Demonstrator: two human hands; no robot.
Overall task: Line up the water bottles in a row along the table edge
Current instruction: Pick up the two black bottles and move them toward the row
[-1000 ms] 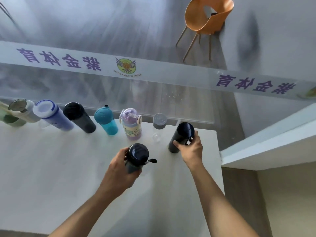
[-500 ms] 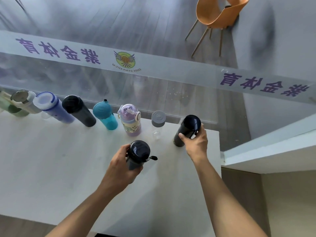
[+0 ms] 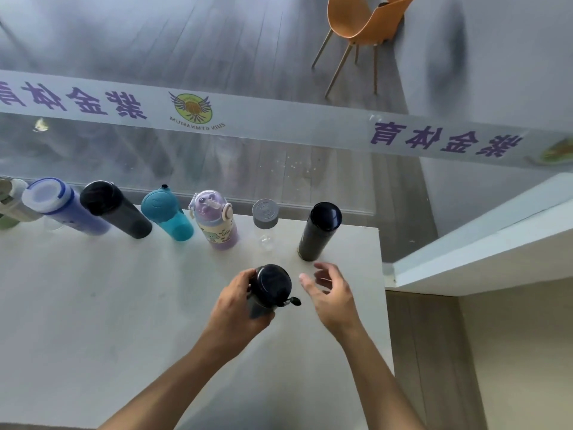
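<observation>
Gripping a dark bottle (image 3: 269, 290) with a side latch, the left hand (image 3: 238, 308) has its fingers clamped round the body, well short of the row. The right hand (image 3: 330, 293) hovers beside it, fingers spread and empty, just below a black flask (image 3: 319, 232) standing near the table (image 3: 93, 321) corner. Along the far edge stand a clear bottle with grey cap (image 3: 265, 217), a purple cartoon bottle (image 3: 215, 220), a teal one (image 3: 167, 217), a black one (image 3: 116, 209), a blue one (image 3: 59, 204) and a pale one (image 3: 12, 200) cut off at the left. Beyond, a glass panel carries a band (image 3: 279, 119) with mirrored purple Chinese characters and a winged logo (image 3: 193, 107) reading "ZIJIN GYMNASIUM" reversed; the small letters are hard to read. An orange chair (image 3: 362, 23) sits behind.
</observation>
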